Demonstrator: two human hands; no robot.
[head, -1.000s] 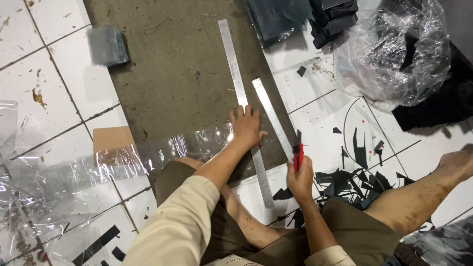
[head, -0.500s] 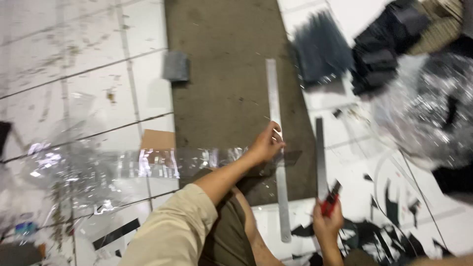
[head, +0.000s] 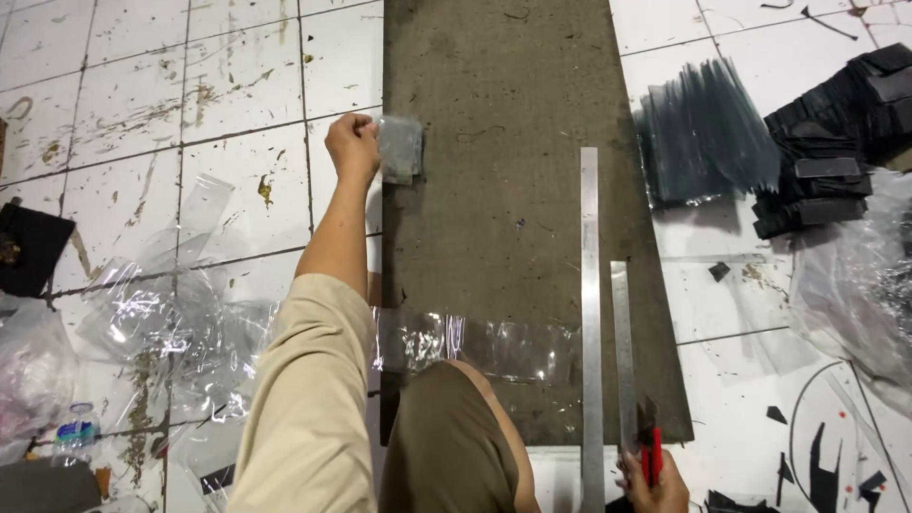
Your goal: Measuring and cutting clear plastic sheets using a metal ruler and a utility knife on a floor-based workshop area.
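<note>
Left hand (head: 351,144) outstretched, fingers pinched on small stack of clear plastic squares (head: 400,149) at grey cutting mat (head: 503,190) edge. Right hand (head: 654,480) clenched around red utility knife (head: 653,454). Risk: unwatched blade nicking knee just left; stack slipping, fanning apart.

A fan of dark clear sheets (head: 705,133) is lying at two o'clock, black pieces (head: 836,142) stacking up beside it. A small bottle (head: 74,435) is sitting at eight o'clock, and a black square (head: 28,249) at nine o'clock.
</note>
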